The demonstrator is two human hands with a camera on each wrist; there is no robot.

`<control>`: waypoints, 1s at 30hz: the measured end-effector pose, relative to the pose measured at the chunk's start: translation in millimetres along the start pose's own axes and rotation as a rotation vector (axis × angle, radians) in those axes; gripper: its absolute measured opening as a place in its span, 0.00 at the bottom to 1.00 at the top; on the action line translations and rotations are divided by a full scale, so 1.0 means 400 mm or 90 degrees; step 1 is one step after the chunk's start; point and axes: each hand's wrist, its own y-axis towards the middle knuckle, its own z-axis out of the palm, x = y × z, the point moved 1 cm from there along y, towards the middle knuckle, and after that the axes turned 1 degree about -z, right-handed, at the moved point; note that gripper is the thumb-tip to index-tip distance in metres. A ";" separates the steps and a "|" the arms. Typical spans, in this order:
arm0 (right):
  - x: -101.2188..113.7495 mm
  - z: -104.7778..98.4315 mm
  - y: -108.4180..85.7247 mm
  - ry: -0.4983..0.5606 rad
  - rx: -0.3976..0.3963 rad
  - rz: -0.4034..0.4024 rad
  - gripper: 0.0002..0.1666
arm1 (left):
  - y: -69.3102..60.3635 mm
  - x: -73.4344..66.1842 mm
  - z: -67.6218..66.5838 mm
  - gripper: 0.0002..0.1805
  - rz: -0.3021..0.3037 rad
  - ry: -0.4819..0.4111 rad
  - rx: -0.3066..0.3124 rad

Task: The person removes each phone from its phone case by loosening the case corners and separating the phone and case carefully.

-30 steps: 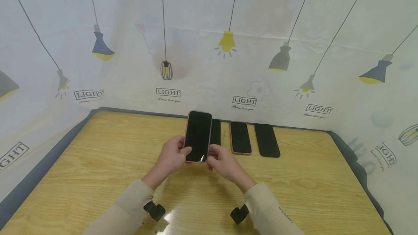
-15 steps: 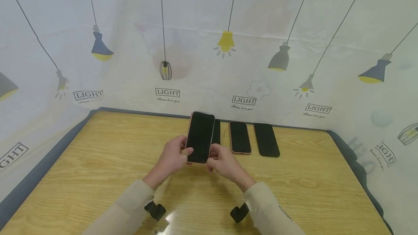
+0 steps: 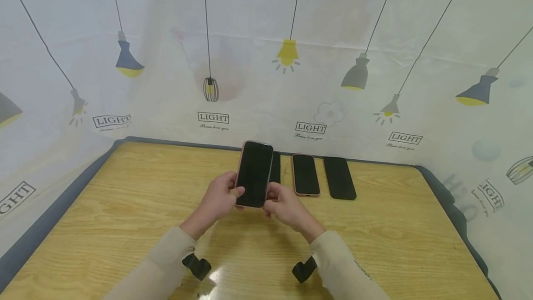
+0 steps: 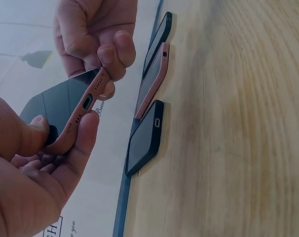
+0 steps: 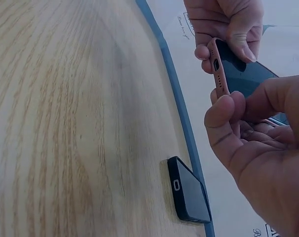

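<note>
A smartphone (image 3: 255, 172) with a black screen and a pink case is held up over the table, its screen toward me. My left hand (image 3: 218, 198) grips its lower left side, thumb lying on the screen and fingers behind. At the lower right corner, my right hand (image 3: 287, 205) pinches the edge between thumb and curled fingers. The left wrist view shows the charging port and speaker holes on the phone's bottom edge (image 4: 87, 101). Behind it on the table lies a black phone (image 3: 276, 168), partly hidden in the head view.
A pink-cased phone (image 3: 306, 175) and another black phone (image 3: 340, 178) lie to the right along the back of the wooden table (image 3: 125, 216). Dark edging (image 3: 183, 143) runs behind them. A white curtain (image 3: 254, 82) printed with lamps surrounds the table.
The held phone has tilted slightly, its top leaning a little to the right. Both hands keep their hold with hardly any movement. The phones on the table stay put.
</note>
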 end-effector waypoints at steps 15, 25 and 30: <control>-0.014 -0.015 -0.003 0.008 0.010 -0.047 0.17 | 0.004 0.021 -0.023 0.09 0.013 -0.176 0.090; -0.027 0.002 -0.007 -0.021 -0.063 -0.095 0.10 | -0.001 0.024 -0.028 0.09 -0.015 -0.173 0.069; -0.018 0.013 -0.010 -0.091 -0.076 -0.132 0.10 | -0.001 0.030 -0.022 0.07 -0.006 -0.167 0.050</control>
